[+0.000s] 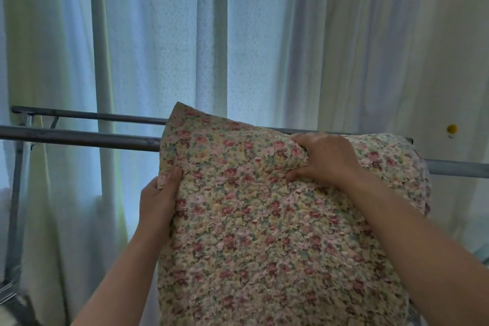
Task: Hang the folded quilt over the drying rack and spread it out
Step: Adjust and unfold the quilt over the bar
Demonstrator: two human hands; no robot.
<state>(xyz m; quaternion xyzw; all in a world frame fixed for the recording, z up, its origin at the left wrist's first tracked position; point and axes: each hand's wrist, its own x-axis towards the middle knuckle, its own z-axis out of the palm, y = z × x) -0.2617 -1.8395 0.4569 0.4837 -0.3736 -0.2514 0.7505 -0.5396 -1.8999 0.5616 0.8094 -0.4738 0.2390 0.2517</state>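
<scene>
Floral quilt [264, 219], folded thick.

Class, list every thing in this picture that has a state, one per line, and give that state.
Quilt: still folded, draped over the right part of the rack, not spread.
Drying rack: set up, left stretch of its bars bare.
Left hand: grip closed on the quilt's left edge.
Right hand: grip bunching quilt fabric near the top.
Curtains: drawn shut.
</scene>
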